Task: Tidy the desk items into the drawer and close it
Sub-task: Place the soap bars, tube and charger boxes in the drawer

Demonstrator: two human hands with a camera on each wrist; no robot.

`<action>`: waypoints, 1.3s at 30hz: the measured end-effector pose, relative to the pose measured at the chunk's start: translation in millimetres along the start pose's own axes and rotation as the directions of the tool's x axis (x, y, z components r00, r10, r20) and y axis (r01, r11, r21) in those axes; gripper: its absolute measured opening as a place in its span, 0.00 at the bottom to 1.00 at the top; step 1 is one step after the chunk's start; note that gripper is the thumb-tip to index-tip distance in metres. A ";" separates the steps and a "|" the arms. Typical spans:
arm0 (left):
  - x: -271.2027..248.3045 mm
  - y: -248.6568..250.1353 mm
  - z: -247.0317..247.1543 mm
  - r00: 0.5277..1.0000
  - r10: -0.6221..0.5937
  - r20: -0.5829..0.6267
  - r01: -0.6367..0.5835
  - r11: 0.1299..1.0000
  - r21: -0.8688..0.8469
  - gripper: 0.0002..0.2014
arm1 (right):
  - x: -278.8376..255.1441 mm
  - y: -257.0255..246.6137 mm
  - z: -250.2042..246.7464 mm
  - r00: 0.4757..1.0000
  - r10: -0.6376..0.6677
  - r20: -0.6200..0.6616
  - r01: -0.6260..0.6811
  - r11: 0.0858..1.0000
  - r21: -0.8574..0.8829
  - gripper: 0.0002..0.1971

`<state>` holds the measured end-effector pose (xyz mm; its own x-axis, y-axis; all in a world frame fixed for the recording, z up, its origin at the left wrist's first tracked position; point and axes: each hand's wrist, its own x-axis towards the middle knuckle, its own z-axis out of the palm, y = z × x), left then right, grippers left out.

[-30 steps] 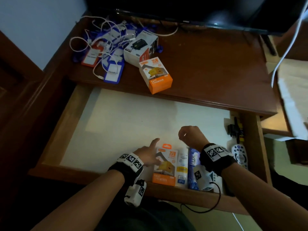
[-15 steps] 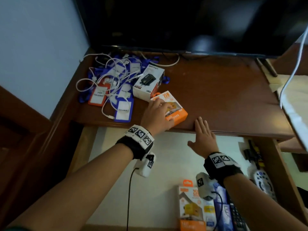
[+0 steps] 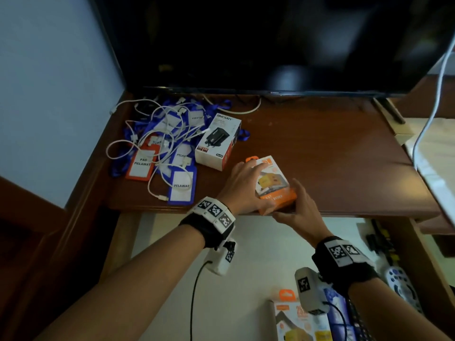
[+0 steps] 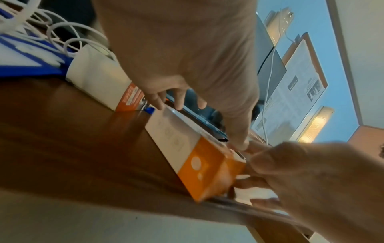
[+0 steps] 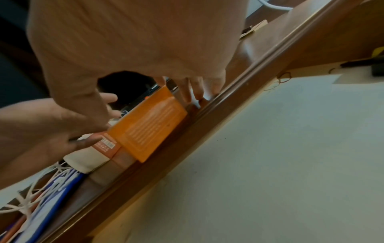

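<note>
From the head view, a glossy dark-wood desk [image 3: 320, 148] carries two cardboard boxes. The orange-and-white box [image 3: 273, 183] sits at the desk's front edge, gripped by the left hand [image 3: 242, 187] over its top and the right hand [image 3: 299, 207] at its near end. The white box [image 3: 218, 141] lies behind it, beside tangled white cables [image 3: 157, 134] and three visible badge holders. The paper-lined drawer [image 3: 258, 254] stands open below.

Left wrist view: fingers [image 4: 178, 97] curl over the box's far end.

Right wrist view: fingertips [image 5: 195, 92] meet the box's rectangular orange face [image 5: 149, 125].
</note>
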<state>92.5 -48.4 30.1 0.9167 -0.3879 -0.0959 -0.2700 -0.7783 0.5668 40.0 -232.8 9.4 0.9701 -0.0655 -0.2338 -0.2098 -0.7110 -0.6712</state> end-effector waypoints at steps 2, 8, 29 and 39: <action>8.7 -3.5 -19.1 0.999 -0.009 -0.032 0.009 1.000 -0.002 0.47 | -0.8 -15.8 2.6 1.000 0.012 0.000 -0.012 0.997 -0.075 0.56; 34.3 -42.1 -65.5 0.914 -0.327 -0.242 0.378 0.902 0.209 0.42 | 11.8 -54.1 20.5 0.991 0.045 -0.123 -0.084 0.940 -0.331 0.55; -18.7 6.6 -49.3 0.744 -0.620 -0.251 0.262 0.615 -0.744 0.24 | -2.7 -37.4 28.5 0.988 -0.011 -0.153 -0.055 0.904 -0.423 0.43; -157.1 21.1 23.0 0.806 -0.529 -0.265 0.146 0.611 -0.778 0.24 | -54.7 8.1 21.7 0.987 0.034 -0.154 -0.008 0.985 0.170 0.46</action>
<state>-64.0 -15.3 38.3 0.9598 0.2302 -0.1607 0.1978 -0.1483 0.9690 -17.4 -219.8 1.6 0.9696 -0.1969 -0.1453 -0.2348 -0.5815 -0.7789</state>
